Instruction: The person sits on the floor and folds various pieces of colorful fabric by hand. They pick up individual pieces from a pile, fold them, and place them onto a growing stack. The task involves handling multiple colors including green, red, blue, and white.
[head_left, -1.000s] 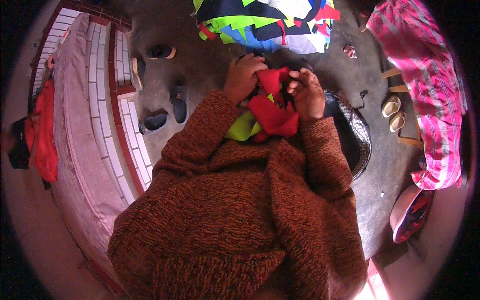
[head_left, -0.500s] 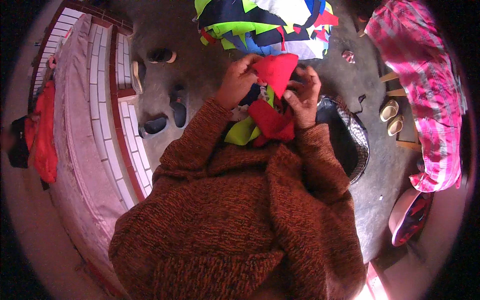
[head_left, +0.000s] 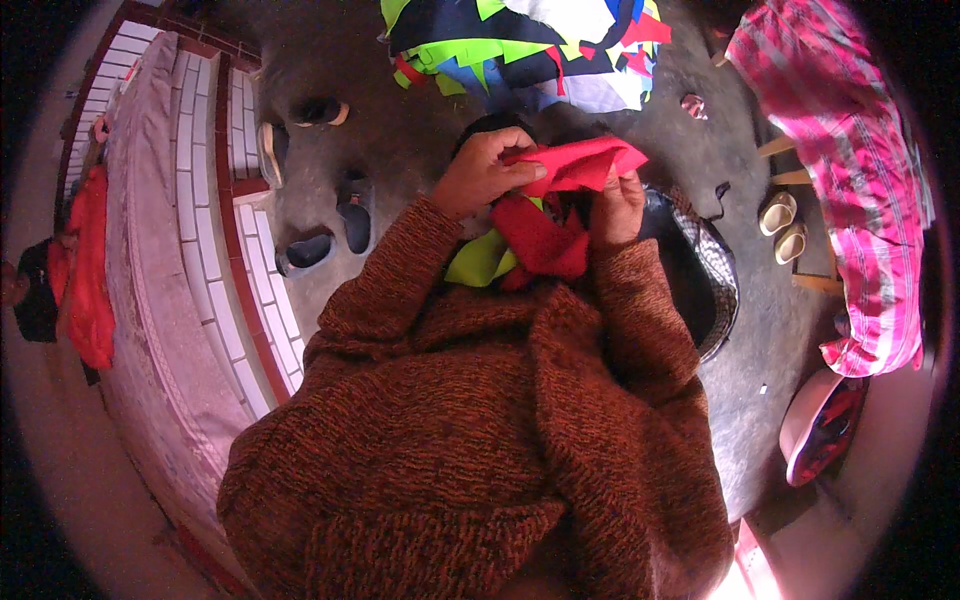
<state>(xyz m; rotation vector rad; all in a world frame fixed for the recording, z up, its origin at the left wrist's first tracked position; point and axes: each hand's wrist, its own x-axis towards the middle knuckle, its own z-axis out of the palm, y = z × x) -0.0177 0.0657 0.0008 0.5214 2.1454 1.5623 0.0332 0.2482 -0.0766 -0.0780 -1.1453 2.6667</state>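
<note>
Stretched between my two hands is a bright red piece of fabric [head_left: 580, 165]. My left hand [head_left: 488, 175] pinches its left end between thumb and fingers. At the other end my right hand [head_left: 618, 208] grips it, its fingers partly behind the cloth. Below, close to my body, lie a darker red scrap [head_left: 545, 238] and a lime green scrap [head_left: 480, 260], with other pieces partly hidden under the held cloth.
Ahead stands a large heap of coloured fabric scraps [head_left: 530, 60]. A dark open bag [head_left: 690, 270] rests by my right arm. Dark shoes [head_left: 305, 252] are on the floor at left, pale sandals [head_left: 782, 228] at right. A pink checked cloth [head_left: 850, 180] hangs over wooden legs, near a pink basin [head_left: 810, 430].
My right hand has closed on the red fabric's right end. The cloth has turned from an upright, pointed shape to a sideways strip, lower and further right.
</note>
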